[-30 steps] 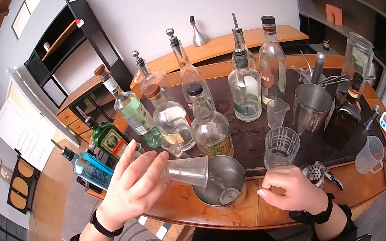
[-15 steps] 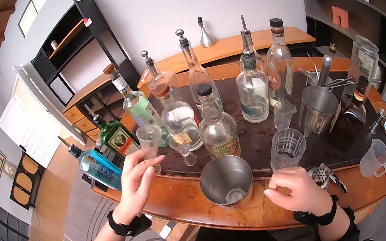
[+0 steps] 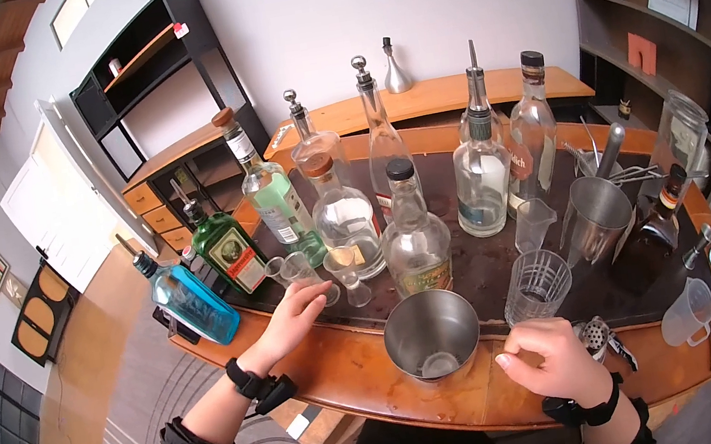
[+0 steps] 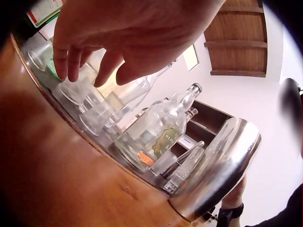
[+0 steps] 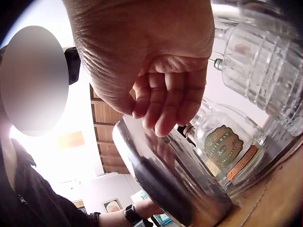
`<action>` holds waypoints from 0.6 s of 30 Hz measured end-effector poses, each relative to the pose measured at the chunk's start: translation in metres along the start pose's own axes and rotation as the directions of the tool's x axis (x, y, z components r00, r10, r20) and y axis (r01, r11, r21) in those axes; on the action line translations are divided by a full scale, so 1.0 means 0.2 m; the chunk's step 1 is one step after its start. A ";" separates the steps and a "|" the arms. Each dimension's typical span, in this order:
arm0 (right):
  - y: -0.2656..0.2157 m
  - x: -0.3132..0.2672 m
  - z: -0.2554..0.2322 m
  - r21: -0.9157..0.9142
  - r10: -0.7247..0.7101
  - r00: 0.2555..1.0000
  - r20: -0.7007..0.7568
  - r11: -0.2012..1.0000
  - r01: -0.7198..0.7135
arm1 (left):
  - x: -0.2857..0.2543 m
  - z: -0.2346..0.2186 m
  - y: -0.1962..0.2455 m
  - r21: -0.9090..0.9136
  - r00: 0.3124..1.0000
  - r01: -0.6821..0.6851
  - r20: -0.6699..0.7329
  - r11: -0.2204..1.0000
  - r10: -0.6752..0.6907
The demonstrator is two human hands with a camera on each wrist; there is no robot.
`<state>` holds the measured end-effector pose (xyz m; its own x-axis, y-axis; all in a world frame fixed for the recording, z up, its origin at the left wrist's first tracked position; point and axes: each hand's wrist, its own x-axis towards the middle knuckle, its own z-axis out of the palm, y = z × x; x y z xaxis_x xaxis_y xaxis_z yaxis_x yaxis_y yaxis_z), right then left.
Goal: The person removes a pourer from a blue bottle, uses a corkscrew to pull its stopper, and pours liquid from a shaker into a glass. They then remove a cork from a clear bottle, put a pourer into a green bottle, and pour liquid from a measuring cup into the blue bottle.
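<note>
The clear pouring glass (image 3: 298, 270), tipped over the metal cup (image 3: 428, 321) 1 second ago, now stands just beyond the left grip (image 3: 290, 321), whose fingers hang loose and empty. The right grip (image 3: 552, 356), loosely curled, holds nothing.

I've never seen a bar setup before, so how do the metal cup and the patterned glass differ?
The metal cup is silvery and opaque; the patterned glass is see-through. The cup's wall is smooth; the glass has a grid pattern. The cup stands on the brown border, the glass on the dark mat. Both stand upright.
</note>
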<state>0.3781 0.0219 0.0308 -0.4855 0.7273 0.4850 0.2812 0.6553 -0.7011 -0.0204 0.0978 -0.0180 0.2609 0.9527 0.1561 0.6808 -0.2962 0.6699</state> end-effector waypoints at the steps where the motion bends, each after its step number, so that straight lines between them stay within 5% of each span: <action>1: 0.01 0.00 0.00 0.008 -0.006 1.000 -0.013 1.000 0.006 | 0.02 0.02 -0.01 0.032 1.000 0.002 -0.011 0.999 -0.002; 8: 0.00 0.00 -0.01 -0.017 -0.002 1.000 -0.019 1.000 0.002 | 0.03 0.04 -0.06 0.050 0.998 0.029 -0.054 0.998 -0.027; 11: 0.00 -0.01 -0.01 -0.026 -0.005 1.000 -0.013 1.000 0.004 | -0.02 0.00 0.03 0.255 0.999 -0.046 0.021 0.966 0.042; 13: 0.00 0.00 -0.01 -0.021 -0.002 1.000 -0.009 1.000 0.002 | -0.02 -0.02 0.16 0.305 0.984 -0.003 0.169 0.952 -0.051; 18: 0.01 0.00 0.00 -0.003 0.002 1.000 0.000 1.000 -0.002 | 0.03 0.09 0.15 0.181 0.974 -0.175 0.176 0.968 0.143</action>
<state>0.3792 0.0233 0.0290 -0.4847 0.7287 0.4837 0.2847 0.6544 -0.7005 0.0141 0.0926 -0.0095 0.4717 0.8735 0.1202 0.7371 -0.4654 0.4899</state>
